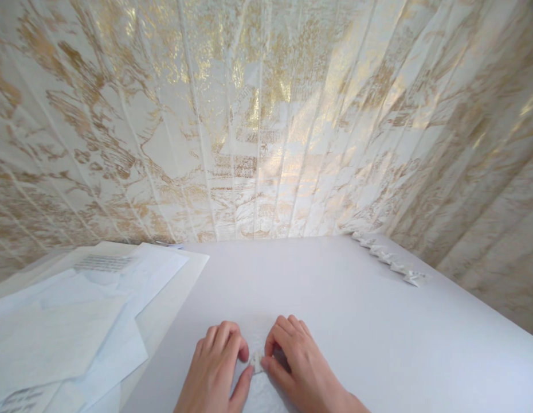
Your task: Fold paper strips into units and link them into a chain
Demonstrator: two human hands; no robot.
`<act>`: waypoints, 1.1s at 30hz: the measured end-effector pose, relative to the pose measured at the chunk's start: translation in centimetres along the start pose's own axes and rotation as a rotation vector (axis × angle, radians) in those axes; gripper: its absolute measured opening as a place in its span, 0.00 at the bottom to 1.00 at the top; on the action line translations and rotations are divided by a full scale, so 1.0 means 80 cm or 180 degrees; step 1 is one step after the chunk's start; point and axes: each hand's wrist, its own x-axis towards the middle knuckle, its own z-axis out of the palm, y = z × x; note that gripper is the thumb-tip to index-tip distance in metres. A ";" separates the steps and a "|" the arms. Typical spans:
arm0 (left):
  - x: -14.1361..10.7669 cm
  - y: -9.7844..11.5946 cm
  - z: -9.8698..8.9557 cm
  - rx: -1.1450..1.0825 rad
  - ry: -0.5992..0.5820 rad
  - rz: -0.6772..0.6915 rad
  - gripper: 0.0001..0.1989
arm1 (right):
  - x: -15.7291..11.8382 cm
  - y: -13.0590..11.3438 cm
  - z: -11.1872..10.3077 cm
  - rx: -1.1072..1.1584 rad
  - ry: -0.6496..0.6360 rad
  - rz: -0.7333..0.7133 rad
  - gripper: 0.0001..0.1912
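Fingers (243,349) of both hands, slightly curled, flank the small folded paper (257,362), thumbs at its edges.

Papers (64,321) left, folded pieces (389,259) far right

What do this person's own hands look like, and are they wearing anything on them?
The left hand and the right hand are both bare human hands, with no gloves, cables or printed markings. No rings show on the fingers in view. The right wrist shows no watch, bracelet or sleeve; the left wrist is too cut off to judge.
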 end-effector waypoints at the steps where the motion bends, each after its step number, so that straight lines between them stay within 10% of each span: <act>1: 0.000 -0.001 0.001 -0.0067 0.0016 -0.0044 0.06 | 0.000 0.000 0.000 0.0010 0.0002 -0.0005 0.10; 17: -0.014 -0.016 0.018 -0.0423 0.0225 0.0282 0.04 | 0.000 0.012 0.001 0.0205 -0.0161 -0.0451 0.16; 33: -0.011 -0.017 0.007 -0.0225 -0.0429 0.0303 0.07 | -0.005 0.008 0.005 0.0703 0.0076 -0.0557 0.17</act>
